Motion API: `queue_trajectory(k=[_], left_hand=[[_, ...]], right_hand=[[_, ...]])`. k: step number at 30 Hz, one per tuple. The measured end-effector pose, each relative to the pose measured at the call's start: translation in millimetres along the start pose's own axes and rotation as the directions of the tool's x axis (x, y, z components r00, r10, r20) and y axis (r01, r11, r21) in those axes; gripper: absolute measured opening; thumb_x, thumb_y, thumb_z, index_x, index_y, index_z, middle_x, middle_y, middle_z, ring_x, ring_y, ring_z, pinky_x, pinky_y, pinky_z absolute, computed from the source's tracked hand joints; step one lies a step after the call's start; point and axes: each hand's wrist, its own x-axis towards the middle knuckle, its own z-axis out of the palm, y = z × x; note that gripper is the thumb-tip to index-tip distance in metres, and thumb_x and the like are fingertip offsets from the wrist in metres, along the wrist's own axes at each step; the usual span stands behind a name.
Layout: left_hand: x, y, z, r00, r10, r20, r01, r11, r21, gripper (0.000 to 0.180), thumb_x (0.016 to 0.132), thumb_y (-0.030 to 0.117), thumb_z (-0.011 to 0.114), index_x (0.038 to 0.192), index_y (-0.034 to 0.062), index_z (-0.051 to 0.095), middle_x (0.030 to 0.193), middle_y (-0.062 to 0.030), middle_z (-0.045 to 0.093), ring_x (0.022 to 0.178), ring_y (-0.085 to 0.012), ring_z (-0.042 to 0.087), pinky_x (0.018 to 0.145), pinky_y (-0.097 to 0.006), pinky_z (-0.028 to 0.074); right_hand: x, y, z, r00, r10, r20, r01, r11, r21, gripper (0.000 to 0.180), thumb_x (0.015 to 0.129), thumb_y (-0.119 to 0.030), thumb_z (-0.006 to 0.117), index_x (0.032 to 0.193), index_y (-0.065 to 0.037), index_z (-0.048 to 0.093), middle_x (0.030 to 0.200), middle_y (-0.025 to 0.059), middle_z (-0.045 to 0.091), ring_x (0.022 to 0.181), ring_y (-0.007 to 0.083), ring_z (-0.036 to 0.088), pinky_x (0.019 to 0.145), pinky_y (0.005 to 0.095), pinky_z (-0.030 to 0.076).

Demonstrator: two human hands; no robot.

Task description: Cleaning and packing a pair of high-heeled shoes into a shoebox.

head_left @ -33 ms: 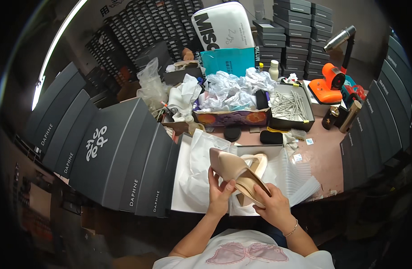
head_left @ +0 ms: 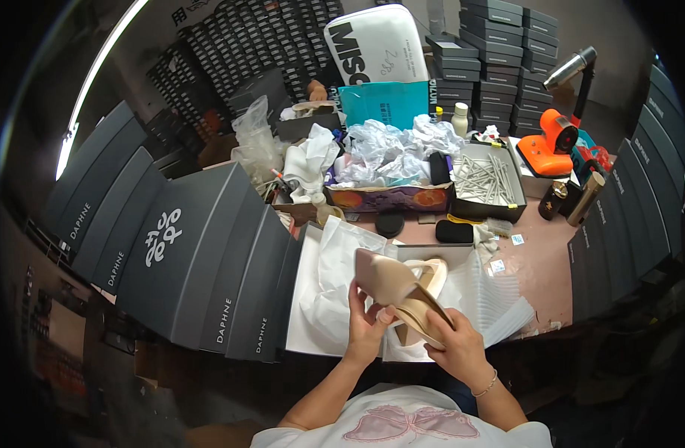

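A beige pointed-toe shoe (head_left: pixel 383 276) is held up in both my hands, its toe angled up to the left. My left hand (head_left: pixel 368 328) grips its side near the front, thumb against the edge of the opening. Around the heel end closes my right hand (head_left: pixel 460 349). Below and behind lies a second beige shoe (head_left: pixel 436 275) in an open shoe box (head_left: pixel 301 299), partly hidden by the held one. White tissue paper (head_left: pixel 341 257) spreads over the box's left part. A ribbed white foam sheet (head_left: pixel 499 299) hangs over its right side.
Dark shoe boxes (head_left: pixel 186 261) stand in rows at the left, and more boxes (head_left: pixel 618 224) rise at the right. Behind the work are a carton of crumpled paper (head_left: pixel 387 198), a box of white sticks (head_left: pixel 484 179), a black round tin (head_left: pixel 389 224) and an orange lamp-like device (head_left: pixel 548 145).
The whole view has shifted slightly. Both hands keep their hold on the shoe, which looks turned a little.
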Motion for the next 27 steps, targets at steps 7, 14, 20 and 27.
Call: queue_trajectory(k=[7, 14, 20, 27], left_hand=[[143.7, 87.3, -50.9, 0.912, 0.244, 0.331, -0.340, -0.005, 0.941, 0.073, 0.083, 0.024, 0.073, 0.145, 0.0058, 0.039, 0.133, -0.0189, 0.052, 0.112, -0.0331, 0.059, 0.091, -0.042, 0.049], [234.2, 55.6, -87.2, 0.813, -0.533, 0.234, -0.545, -0.554, 0.629, 0.058, 0.067, 0.033, 0.083, 0.114, 0.0056, 0.063, 0.106, -0.0148, 0.067, 0.100, -0.0334, 0.066, 0.081, -0.045, 0.054], [240.1, 48.3, -83.0, 0.892, -0.349, 0.286, -0.449, -0.620, 0.644, 0.014, 0.081, 0.010, 0.060, 0.087, 0.0002, 0.069, 0.094, -0.0170, 0.065, 0.091, -0.0359, 0.067, 0.075, -0.046, 0.055], [189.1, 136.2, 61.8, 0.673, 0.194, 0.714, -0.661, -0.276, 0.698, 0.007, 0.085, 0.008, 0.055, 0.089, 0.0029, 0.058, 0.089, -0.0183, 0.060, 0.080, -0.0385, 0.063, 0.069, -0.048, 0.050]], right_hand=[[-32.6, 79.8, -36.7, 0.915, 0.352, 0.196, -0.315, 0.324, 0.892, 0.053, 0.076, -0.018, 0.076, 0.120, 0.005, 0.058, 0.110, 0.0064, 0.061, 0.099, 0.0126, 0.056, 0.087, 0.0275, 0.046], [-53.6, 85.4, -8.9, 0.873, 0.460, 0.162, -0.246, 0.129, 0.961, 0.055, 0.075, -0.024, 0.078, 0.117, 0.006, 0.058, 0.100, 0.0060, 0.065, 0.090, 0.0129, 0.061, 0.083, 0.0261, 0.049], [-54.7, 76.7, -17.3, 0.916, 0.331, 0.225, -0.178, -0.165, 0.970, 0.080, 0.079, -0.044, 0.068, 0.131, 0.010, 0.041, 0.105, 0.0216, 0.064, 0.097, 0.0340, 0.068, 0.075, 0.0402, 0.061], [-66.1, 77.1, -20.6, 0.986, 0.159, 0.058, 0.066, -0.678, 0.732, 0.079, 0.092, -0.044, 0.050, 0.149, 0.003, 0.022, 0.135, 0.0341, 0.041, 0.101, 0.0332, 0.064, 0.067, 0.0329, 0.063]])
